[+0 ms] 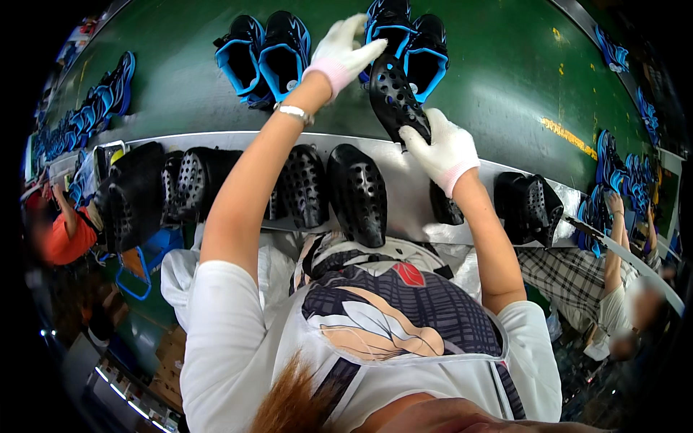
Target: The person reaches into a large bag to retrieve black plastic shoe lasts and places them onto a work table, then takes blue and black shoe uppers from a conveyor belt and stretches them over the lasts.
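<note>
White gloves cover both my hands. My right hand point(442, 150) grips the near end of a black shoe tree point(397, 97) dotted with holes. Its far end lies at the opening of a black and blue sneaker point(388, 18); whether it is inside cannot be made out. Just left of that sneaker, my left hand point(343, 52) is open with thumb and fingers apart, thumb tip at or near the shoe's collar. A matching sneaker point(427, 54) stands to the right. Another pair, with a left shoe point(240, 58) and a right shoe point(284, 54), stands left of my hand.
The green conveyor belt point(505, 79) has a metal edge. Along it, nearer me, sit several black shoe trees point(357, 195), more at the left point(133, 195) and right point(530, 206). Rows of blue sneakers point(94, 105) stand at far left and right. Co-workers point(68, 231) are at both sides.
</note>
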A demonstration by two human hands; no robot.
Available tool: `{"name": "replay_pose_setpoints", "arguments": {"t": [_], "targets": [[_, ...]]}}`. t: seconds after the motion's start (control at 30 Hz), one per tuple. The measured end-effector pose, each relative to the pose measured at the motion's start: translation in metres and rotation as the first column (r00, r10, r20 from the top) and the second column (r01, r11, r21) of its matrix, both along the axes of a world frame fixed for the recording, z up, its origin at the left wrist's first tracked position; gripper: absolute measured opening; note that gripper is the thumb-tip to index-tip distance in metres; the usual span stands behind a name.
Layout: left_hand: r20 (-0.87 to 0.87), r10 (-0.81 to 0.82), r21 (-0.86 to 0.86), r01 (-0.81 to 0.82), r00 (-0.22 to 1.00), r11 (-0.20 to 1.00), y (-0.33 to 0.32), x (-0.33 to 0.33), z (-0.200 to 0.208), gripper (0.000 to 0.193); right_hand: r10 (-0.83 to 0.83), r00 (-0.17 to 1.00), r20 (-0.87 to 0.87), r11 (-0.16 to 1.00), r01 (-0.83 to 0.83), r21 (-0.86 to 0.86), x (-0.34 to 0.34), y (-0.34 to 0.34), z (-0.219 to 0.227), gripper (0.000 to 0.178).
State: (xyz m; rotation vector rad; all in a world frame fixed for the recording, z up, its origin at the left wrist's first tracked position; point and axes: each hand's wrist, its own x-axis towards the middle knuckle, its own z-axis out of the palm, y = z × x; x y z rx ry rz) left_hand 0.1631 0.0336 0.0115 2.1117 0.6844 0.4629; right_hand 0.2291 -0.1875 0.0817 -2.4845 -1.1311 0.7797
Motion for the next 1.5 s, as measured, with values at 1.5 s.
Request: {"name": "replay_pose_setpoints", "arguments": {"t": [1.5], "targets": [[-0.450, -0.399, -0.004, 0.445, 0.799, 0.896, -0.017, -0.050, -0.039, 0.046, 0.387, 0.912, 0.137, 0.873, -0.315, -0.372, 0.044, 0.206, -0.131, 0.031]]}}
